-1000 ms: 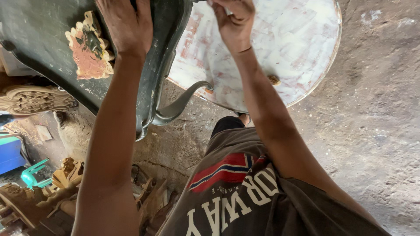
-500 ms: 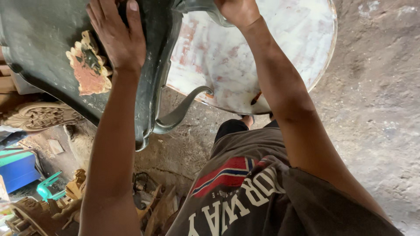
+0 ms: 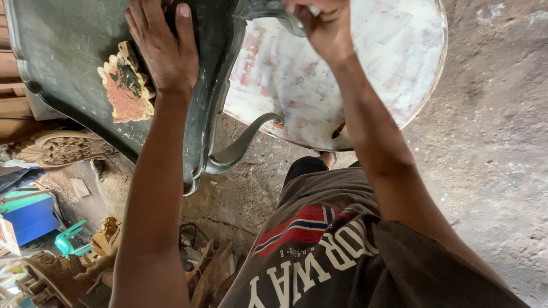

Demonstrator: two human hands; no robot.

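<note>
Dark-green carved furniture piece [image 3: 74,63] sits up at the top left of the view, tilted, its curved leg [image 3: 242,145] sweeping down toward the dirt floor [image 3: 491,148]. The left hand [image 3: 162,48] lies flat on it, fingers spread and open, palm pressing beside a carved floral ornament [image 3: 123,88] whose paint is worn to red and cream. The right hand [image 3: 325,31] is curled around the piece's upper edge near the top of the frame — closed on it, as far as I can see, though the fingertips are partly cut off.

To handle it well, I'd judge the flat hand should keep its pressure off the ornament, which looks fragile, while the curled hand takes the weight close to the frame rather than the thin leg.

Just behind stands a round white tabletop [image 3: 365,74], scuffed with reddish patches, close against the leg — it leaves little room to swing. Lower left, unpainted carved wood pieces [image 3: 60,148], a blue box [image 3: 34,217] and a small green plastic chair [image 3: 71,242] crowd the ground, so footing that way is cramped
</note>
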